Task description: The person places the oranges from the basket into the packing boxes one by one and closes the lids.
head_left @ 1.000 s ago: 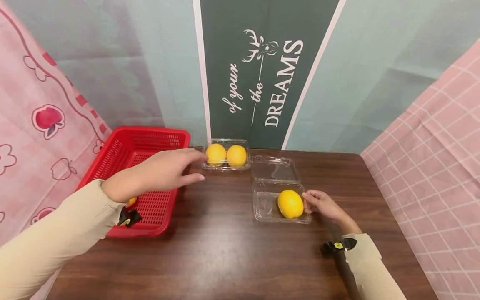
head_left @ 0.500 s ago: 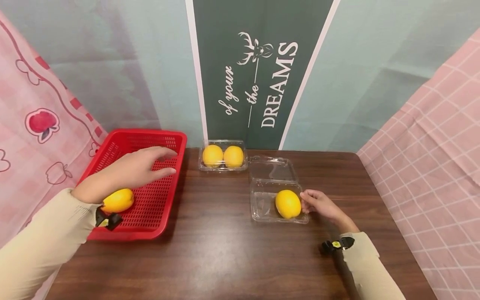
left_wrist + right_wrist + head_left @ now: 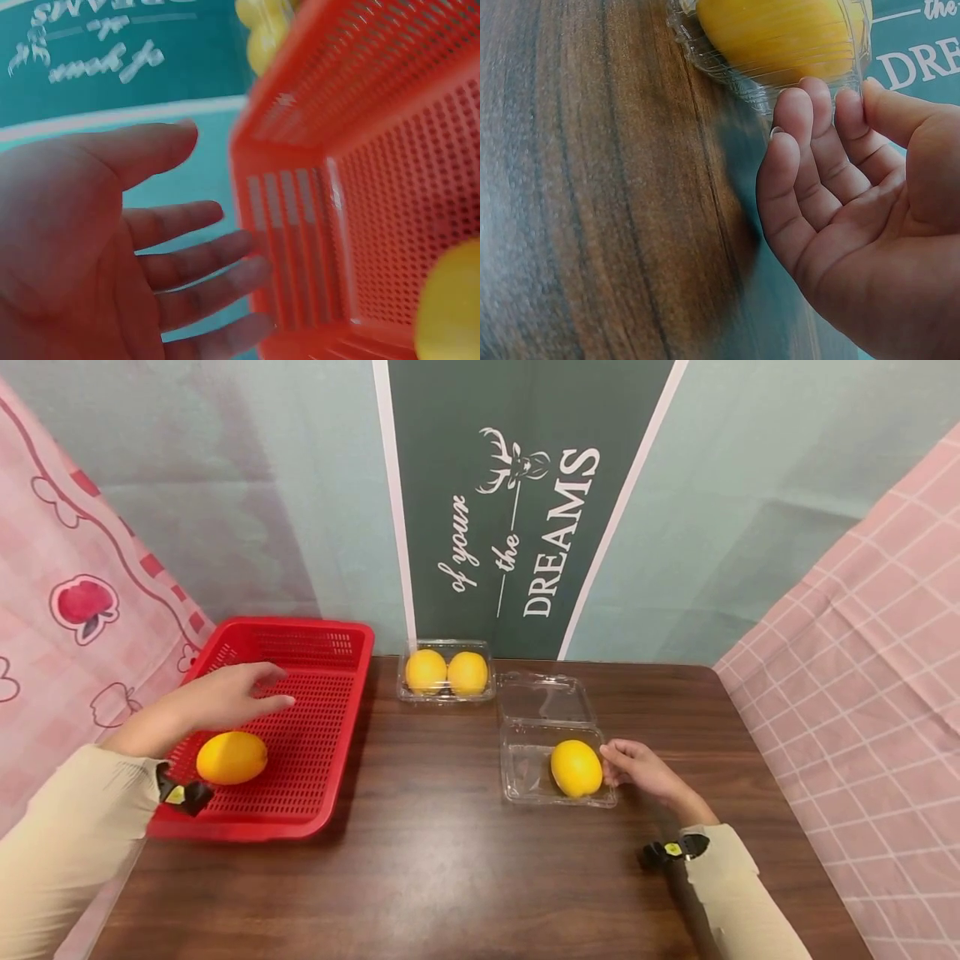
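Note:
My left hand (image 3: 221,696) hovers over the red plastic basket (image 3: 341,752), its fingers spread and holding nothing. One yellow lemon (image 3: 232,757) lies in the basket, just below that hand in the head view; the left wrist view catches the lemon (image 3: 454,307) at its right edge. On the right, a clear plastic clamshell box (image 3: 528,777) lies with its lid folded back. A lemon (image 3: 576,768) sits in its right half. My right hand (image 3: 641,768) pinches the box's right edge between thumb and fingertips, as the right wrist view confirms.
A second clear box (image 3: 446,697), its lid down over two lemons, stands at the table's back edge between basket and open box. Hanging cloths surround the brown wooden table (image 3: 450,877) at the back and both sides.
My left hand has moved left from beside the closed box to above the basket, uncovering the lemon inside. My right hand stays at the open box's edge.

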`<state>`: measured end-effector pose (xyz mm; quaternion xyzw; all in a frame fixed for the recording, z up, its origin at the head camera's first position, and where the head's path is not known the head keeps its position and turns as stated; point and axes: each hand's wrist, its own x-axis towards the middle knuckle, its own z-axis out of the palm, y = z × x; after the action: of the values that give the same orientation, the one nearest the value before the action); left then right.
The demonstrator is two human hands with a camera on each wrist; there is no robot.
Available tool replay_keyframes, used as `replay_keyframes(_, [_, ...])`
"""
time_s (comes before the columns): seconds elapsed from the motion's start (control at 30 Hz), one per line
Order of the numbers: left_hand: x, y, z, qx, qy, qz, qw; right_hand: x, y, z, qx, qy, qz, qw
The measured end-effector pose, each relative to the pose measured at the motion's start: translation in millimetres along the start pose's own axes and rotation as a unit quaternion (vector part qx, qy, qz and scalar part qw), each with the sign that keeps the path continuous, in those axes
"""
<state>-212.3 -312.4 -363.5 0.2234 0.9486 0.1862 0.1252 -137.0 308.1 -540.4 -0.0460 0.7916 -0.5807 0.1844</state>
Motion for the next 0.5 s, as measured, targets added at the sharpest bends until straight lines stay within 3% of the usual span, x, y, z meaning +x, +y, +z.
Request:
replay_keyframes(0.3, [-12.6, -31.0, 6.0, -0.009, -0.015, -0.041, 0.9990, 3.4, -0.2, -0.3, 0.009, 0.005, -0.004, 0.9999])
replay_keyframes(0.5, [-16.5, -46.4, 8.4, 0.002, -0.044, -0.073, 0.9963, 4.4, -0.2, -0.9, 0.003, 0.004, -0.006, 1.0000])
